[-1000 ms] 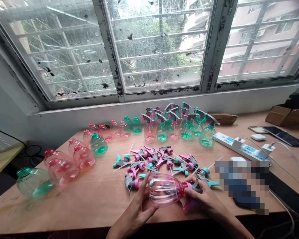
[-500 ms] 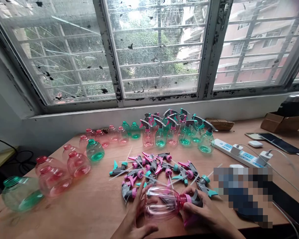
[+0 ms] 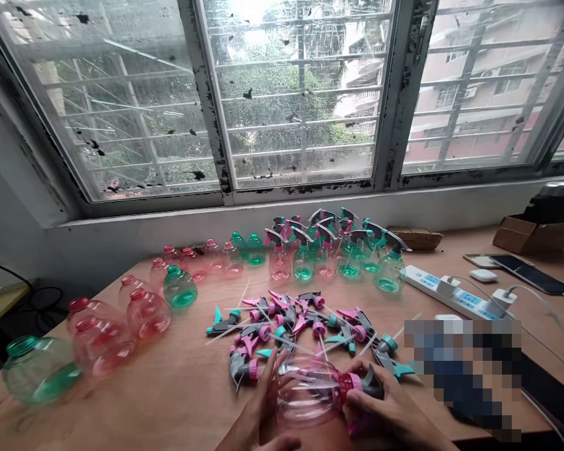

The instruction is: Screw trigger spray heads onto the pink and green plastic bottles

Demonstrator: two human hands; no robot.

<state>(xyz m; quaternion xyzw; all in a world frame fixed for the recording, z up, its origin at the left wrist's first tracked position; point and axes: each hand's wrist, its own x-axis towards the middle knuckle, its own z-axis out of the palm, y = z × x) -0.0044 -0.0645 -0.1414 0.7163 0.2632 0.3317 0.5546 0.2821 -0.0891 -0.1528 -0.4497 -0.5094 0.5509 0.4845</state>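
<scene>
A clear pink spray bottle (image 3: 308, 388) lies sideways between my hands at the near edge of the table, its neck pointing right. My left hand (image 3: 263, 407) is wrapped round the bottle's base end. With fingers closed, my right hand (image 3: 380, 401) grips the grey-and-pink spray head (image 3: 364, 381) at the bottle's neck. Just beyond the hands lies a pile of loose trigger spray heads (image 3: 291, 326), grey with pink or teal collars and thin clear tubes.
Open pink bottles (image 3: 148, 313) and green bottles (image 3: 181, 288) stand along the left and back. Several bottles with spray heads (image 3: 326, 257) are grouped at the back middle. At right are a power strip (image 3: 451, 294) with cables, phones (image 3: 533, 274) and a cardboard box (image 3: 538, 235).
The bottle appears rolled slightly about its length, and my left hand has shifted a little around it. My right hand keeps its grip at the neck. The view tilts slightly.
</scene>
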